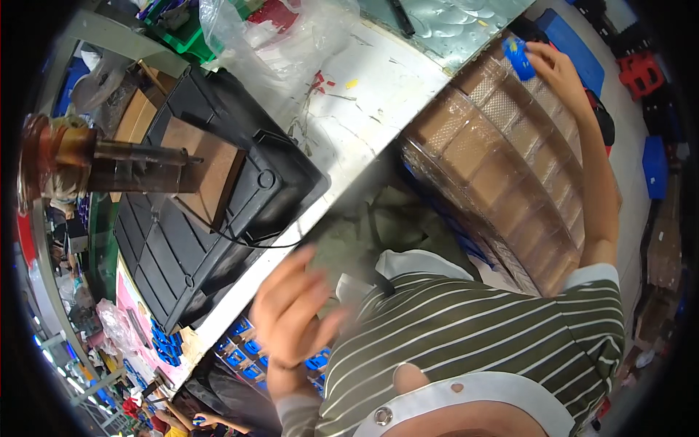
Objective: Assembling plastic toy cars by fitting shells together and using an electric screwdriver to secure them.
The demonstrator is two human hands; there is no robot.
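At the upper right, my right hand is closed on a small blue plastic part with a bit of yellow on it, pinched between thumb and fingers. It is over the far end of a clear plastic tray with many compartments, through which brown shows. My left hand is in front of my body near the table's edge, blurred by motion. Its fingers look loosely bent and apart, and no object shows in them.
A white table bears a large black plastic bin, with a brown block and a rod-like machine part above it. Clear plastic bags lie behind. Blue parts in a tray are below the table edge. Other people are at lower left.
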